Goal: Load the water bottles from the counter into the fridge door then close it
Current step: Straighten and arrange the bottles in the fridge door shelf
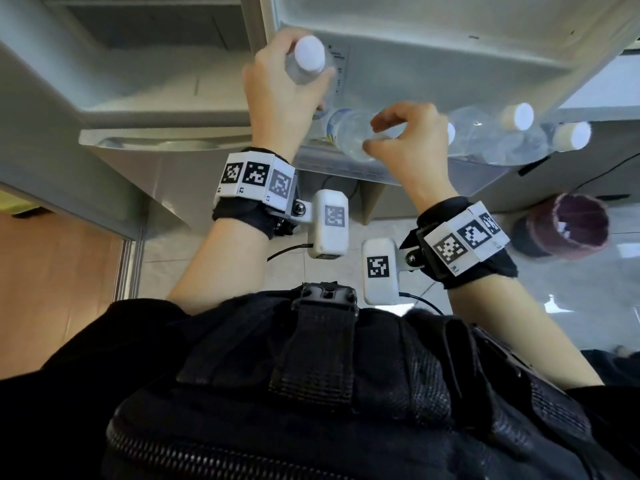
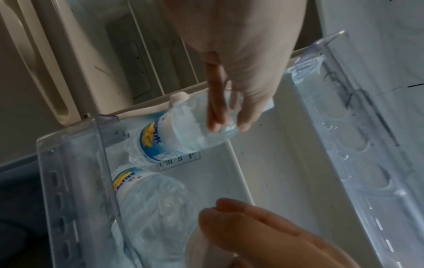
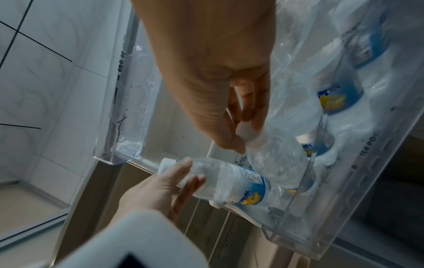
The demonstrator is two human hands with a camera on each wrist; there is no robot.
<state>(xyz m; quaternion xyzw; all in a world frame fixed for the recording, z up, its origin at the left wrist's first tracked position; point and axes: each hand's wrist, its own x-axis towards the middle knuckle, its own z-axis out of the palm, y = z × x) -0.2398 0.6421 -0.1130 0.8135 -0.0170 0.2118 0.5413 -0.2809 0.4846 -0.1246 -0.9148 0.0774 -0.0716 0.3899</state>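
My left hand (image 1: 311, 88) grips a clear water bottle (image 1: 304, 64) with a white cap just below its neck. That bottle (image 2: 183, 130) is tilted, and its base is inside the left end of the clear door bin (image 2: 75, 181). Beside it a second bottle (image 1: 349, 133) stands in the bin. My right hand (image 1: 375, 135) has thumb and fingers curled round its top, with the cap (image 3: 245, 134) between them. More capped bottles (image 1: 519, 119) fill the bin's right side. In the right wrist view my left hand (image 3: 190, 172) holds the tilted bottle (image 3: 229, 183) beside the bin (image 3: 344, 181).
The fridge door stands open, with a clear egg tray shelf (image 2: 344, 127) above the bottle bin. The fridge body (image 1: 156, 98) is to the left. A dark red basket (image 1: 568, 226) sits on the tiled floor at the right. A black pack (image 1: 318, 358) covers my chest.
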